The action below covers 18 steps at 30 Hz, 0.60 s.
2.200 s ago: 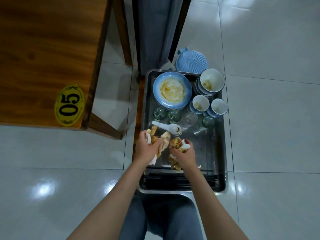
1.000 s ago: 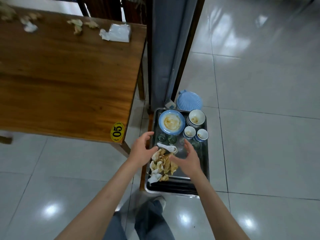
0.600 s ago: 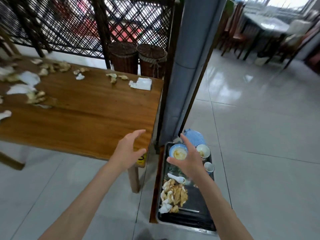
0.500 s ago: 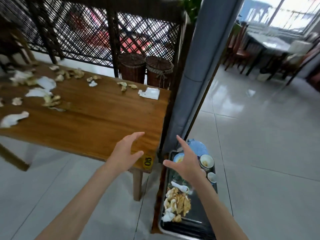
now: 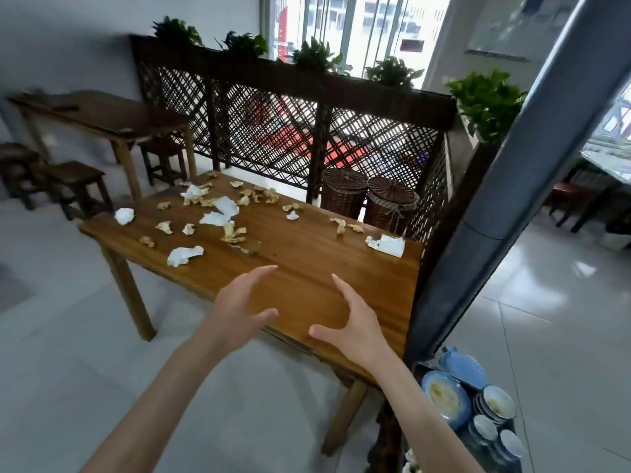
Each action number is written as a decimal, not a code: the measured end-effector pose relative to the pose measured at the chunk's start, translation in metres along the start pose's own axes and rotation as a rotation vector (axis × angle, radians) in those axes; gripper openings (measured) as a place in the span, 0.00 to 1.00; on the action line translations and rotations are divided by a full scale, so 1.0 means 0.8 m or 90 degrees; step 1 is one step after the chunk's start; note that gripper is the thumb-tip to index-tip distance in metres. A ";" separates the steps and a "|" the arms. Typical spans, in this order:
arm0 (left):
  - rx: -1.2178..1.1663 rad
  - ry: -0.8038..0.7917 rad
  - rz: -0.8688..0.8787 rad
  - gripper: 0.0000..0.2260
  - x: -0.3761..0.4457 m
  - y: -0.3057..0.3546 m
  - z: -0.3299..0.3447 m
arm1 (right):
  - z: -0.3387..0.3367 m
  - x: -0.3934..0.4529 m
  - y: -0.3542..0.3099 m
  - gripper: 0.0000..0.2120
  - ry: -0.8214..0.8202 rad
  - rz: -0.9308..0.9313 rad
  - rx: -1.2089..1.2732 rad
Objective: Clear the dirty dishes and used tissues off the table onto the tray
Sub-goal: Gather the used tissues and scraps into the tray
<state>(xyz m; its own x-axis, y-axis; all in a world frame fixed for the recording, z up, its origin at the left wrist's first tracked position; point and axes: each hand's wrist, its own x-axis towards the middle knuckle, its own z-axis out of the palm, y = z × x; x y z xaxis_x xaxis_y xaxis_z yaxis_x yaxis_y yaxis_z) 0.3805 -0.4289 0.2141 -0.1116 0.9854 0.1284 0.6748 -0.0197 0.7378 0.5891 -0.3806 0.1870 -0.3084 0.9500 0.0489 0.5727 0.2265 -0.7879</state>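
Glossy wood table (image 5: 307, 268); crumpled paper tissues (image 5: 184, 256); glossy floor tiles (image 5: 546, 319).

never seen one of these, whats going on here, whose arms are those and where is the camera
There is no machine here. A person wears a camera on the head, looking forward and down, so you see that person's own arms. The left hand and the right hand hover over the near edge of a wooden table, fingers spread, holding nothing. Crumpled used tissues lie scattered across the table. On the floor at lower right sits a tray with a dirty blue plate and small bowls.
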 end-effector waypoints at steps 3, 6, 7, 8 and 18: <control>0.013 0.032 0.002 0.31 -0.006 -0.030 -0.034 | 0.037 0.022 -0.025 0.46 -0.027 -0.005 -0.006; 0.006 0.061 -0.012 0.32 -0.002 -0.059 -0.061 | 0.069 0.051 -0.045 0.46 -0.059 -0.019 -0.008; -0.002 0.071 -0.021 0.32 0.001 -0.069 -0.069 | 0.080 0.062 -0.051 0.46 -0.072 -0.028 -0.006; -0.009 0.081 -0.029 0.32 0.005 -0.080 -0.077 | 0.091 0.073 -0.057 0.46 -0.086 -0.039 -0.005; 0.006 0.121 -0.084 0.30 0.129 -0.203 -0.148 | 0.202 0.246 -0.105 0.46 -0.144 -0.074 -0.021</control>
<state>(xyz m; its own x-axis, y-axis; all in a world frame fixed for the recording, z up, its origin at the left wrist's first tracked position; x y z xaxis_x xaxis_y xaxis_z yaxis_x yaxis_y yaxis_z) 0.1728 -0.3436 0.1857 -0.3335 0.9300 0.1543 0.6517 0.1092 0.7506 0.3579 -0.2475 0.1636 -0.5338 0.8456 -0.0045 0.5474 0.3415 -0.7640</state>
